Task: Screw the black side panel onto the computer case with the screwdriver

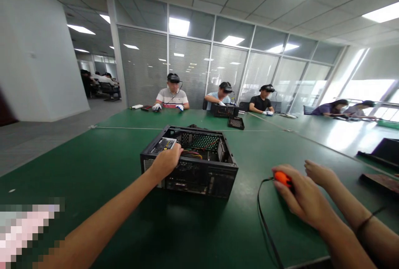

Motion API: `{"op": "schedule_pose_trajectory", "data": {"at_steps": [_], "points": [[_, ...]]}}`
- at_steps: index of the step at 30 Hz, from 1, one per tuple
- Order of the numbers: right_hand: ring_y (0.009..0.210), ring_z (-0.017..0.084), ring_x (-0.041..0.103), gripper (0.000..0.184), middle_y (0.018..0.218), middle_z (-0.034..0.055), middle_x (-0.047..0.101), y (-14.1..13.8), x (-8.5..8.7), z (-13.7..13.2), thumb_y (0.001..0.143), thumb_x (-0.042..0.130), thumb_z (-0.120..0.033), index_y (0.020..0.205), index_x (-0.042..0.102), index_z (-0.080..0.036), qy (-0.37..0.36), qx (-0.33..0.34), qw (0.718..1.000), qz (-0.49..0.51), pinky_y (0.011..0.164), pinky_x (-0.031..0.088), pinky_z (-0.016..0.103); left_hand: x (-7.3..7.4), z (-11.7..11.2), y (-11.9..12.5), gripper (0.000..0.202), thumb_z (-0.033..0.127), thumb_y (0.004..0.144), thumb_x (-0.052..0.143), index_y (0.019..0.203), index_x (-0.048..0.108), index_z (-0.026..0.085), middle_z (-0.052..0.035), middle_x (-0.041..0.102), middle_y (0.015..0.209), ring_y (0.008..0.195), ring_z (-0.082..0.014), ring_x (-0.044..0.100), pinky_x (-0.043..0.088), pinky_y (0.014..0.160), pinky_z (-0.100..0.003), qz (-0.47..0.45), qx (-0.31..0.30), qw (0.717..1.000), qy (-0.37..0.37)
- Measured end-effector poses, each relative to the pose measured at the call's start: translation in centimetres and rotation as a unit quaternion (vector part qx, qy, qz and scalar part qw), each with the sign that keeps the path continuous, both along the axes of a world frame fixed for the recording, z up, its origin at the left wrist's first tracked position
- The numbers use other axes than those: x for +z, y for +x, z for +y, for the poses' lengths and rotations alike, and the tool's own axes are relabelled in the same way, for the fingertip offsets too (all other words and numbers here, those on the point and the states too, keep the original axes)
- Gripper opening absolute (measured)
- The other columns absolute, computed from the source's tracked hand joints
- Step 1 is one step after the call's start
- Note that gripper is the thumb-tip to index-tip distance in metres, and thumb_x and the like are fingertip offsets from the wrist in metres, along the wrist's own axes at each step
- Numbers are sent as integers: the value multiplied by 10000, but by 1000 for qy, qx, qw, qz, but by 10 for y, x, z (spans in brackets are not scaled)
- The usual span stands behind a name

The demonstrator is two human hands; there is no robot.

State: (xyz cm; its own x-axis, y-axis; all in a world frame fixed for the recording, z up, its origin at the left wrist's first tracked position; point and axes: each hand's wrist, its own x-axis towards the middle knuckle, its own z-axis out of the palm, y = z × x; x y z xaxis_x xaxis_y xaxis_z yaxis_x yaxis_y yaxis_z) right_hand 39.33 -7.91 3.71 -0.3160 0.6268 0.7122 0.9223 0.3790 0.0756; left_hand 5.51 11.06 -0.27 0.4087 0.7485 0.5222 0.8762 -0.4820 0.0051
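While the left grip (166,161) clasps one computer case (202,179), the right grip (304,196) curls round one orange object (282,178)

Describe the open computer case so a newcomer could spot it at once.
Start with the green table. Front and centre sits the open black computer case. Unlike the black case by the gloved co-worker opposite, it has the bare left hand at its near edge.
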Motion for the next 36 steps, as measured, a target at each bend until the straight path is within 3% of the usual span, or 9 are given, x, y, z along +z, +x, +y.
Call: {"op": "schedule_pose_trajectory", "data": {"at_steps": [4, 8, 14, 21, 24, 27, 29, 32, 36], "points": [[757, 186, 593, 305, 917, 97, 606, 28, 7, 71, 879, 391, -384, 1066, 480, -160, 11, -42, 997, 61, 673, 449, 276, 9, 8, -70, 248, 348, 922, 237, 945, 415, 178, -38, 604, 690, 648, -207, 619, 407, 576, -265, -74, -5, 995, -60], [709, 180, 568, 284, 846, 81, 611, 29, -6, 159, 875, 382, -379, 994, 513, -156, -66, -42, 996, 47, 678, 420, 280, 15, 11, -126, 269, 413, 889, 244, 871, 412, 203, 2, 577, 675, 650, -181, 575, 404, 630, -266, -154, -16, 983, -99], [861, 200, 569, 227, 953, 113, 618, -32, -44, 274, 855, 439, -299, 955, 578, -150, -236, -150, 958, -60, 730, 376, 263, 17, 23, -189, 274, 445, 860, 265, 789, 387, 210, 8, 537, 648, 652, -175, 531, 407, 666, -266, -204, 18, 974, -95], [930, 168, 590, 313, 1167, 132, 566, -115, -71, 362, 824, 470, -160, 1116, 582, -155, -276, -99, 952, -87, 735, 398, 220, 32, 59, -232, 286, 482, 830, 296, 766, 362, 211, 41, 500, 548, 559, -153, 493, 422, 634, -265, -251, 21, 960, -121], [908, 133, 606, 371, 1170, 145, 567, -129, -74, 378, 840, 408, -127, 1184, 546, -139, -241, -75, 965, -75, 688, 398, 188, 45, 59, -235, 295, 493, 843, 296, 774, 356, 212, 37, 548, 556, 545, -162, 530, 443, 623, -286, -284, 19, 945, -165], [784, 72, 634, 351, 1020, 123, 631, -131, -76, 386, 854, 374, -172, 1133, 581, -125, -144, -5, 987, -67, 592, 372, 152, 47, 26, -215, 284, 461, 880, 262, 805, 381, 214, -4, 639, 676, 710, -195, 614, 464, 733, -330, -315, 11, 934, -166], [677, 42, 633, 327, 896, 97, 651, -130, -76, 390, 853, 373, -203, 1042, 624, -113, -67, 50, 994, -63, 532, 344, 136, 35, -7, -189, 257, 434, 885, 284, 818, 423, 228, -25, 671, 779, 824, -209, 623, 466, 759, -334, -280, 28, 943, -178], [555, 36, 605, 256, 730, 60, 639, -133, -77, 390, 837, 443, -231, 853, 657, -92, -16, 61, 998, -13, 488, 324, 130, 8, -51, -142, 221, 429, 858, 322, 776, 450, 269, -6, 657, 697, 630, -209, 625, 450, 541, -290, -201, 84, 962, -167], [555, 49, 600, 262, 626, 39, 612, -136, -82, 377, 838, 499, -275, 694, 626, -96, -2, 30, 997, 68, 532, 354, 143, -6, -74, -107, 240, 433, 814, 329, 685, 443, 267, -42, 587, 553, 500, -247, 582, 388, 455, -324, -129, 144, 978, -78]]}}
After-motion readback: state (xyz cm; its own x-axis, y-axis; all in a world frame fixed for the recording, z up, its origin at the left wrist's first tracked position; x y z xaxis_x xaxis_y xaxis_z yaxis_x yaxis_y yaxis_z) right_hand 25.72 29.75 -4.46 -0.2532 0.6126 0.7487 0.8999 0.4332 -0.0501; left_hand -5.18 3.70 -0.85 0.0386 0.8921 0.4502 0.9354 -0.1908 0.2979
